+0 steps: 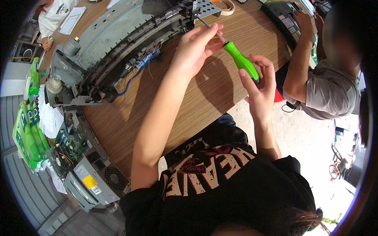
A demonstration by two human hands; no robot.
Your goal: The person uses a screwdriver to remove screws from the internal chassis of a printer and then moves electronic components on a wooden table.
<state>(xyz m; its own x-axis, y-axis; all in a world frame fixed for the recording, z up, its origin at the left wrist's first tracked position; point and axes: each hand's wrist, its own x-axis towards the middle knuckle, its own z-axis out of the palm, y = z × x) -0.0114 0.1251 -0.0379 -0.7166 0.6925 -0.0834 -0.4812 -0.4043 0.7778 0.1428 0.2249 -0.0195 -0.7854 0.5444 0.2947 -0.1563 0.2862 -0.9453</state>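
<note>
A screwdriver with a bright green handle (241, 58) slants across the view, its thin metal shaft pointing up and left. My right hand (262, 84) is closed round the butt of the handle, thumb on the near side. My left hand (195, 49) is closed lightly about the shaft, thumb and fingers steadying it. The tip meets the right end of a long dark frame (138, 37), part of a taken-apart machine, beside a perforated metal plate (208, 8). Whether the tip sits in a screw is too small to tell.
The wooden table (189, 102) carries the machine, with a blue connector and loose wires (147, 59) along its near side. An opened computer case (96, 177) stands at lower left by green packages (27, 129). A co-worker (330, 86) handles a black laptop (279, 21) at right; tape (227, 10) lies behind.
</note>
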